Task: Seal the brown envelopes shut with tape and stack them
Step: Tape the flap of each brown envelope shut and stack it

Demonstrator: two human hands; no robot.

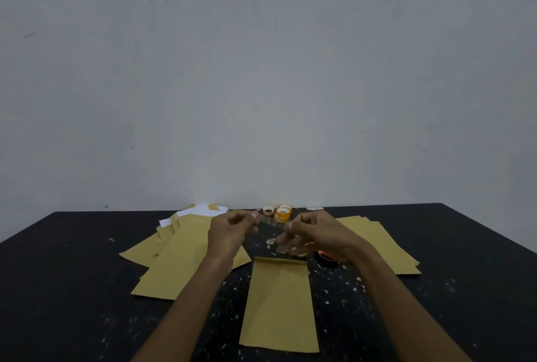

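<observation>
So, hands first: the left hand (pixel 232 231) is raised above the table and pinches one end of a clear tape strip (pixel 270 220) between thumb and forefinger. The right hand (pixel 315 235) pinches the other end, so the strip spans taut between them, probably to keep it from curling onto itself. The right hand's lower fingers curl over something orange-gold, perhaps the roll; it is too blurred to be sure. Just beneath lies the single brown envelope (pixel 279 303), lengthwise toward the person. Its far end is right under the strip, which looks set up so the tape drops straight onto the opening. Whether the flap is folded I cannot tell. Out to the left is a fanned left pile (pixel 180 257) with white sheets (pixel 200 210) poking from the far ends, likely the unsealed supply. To the right is a squarer right pile (pixel 386 245), likely the finished stack. Spare tape rolls (pixel 280 213) sit at the back edge of the black table (pixel 87 289), reachable but out of the working patch. A dark round object (pixel 327 258) sits beside the right wrist, unidentified.
</observation>
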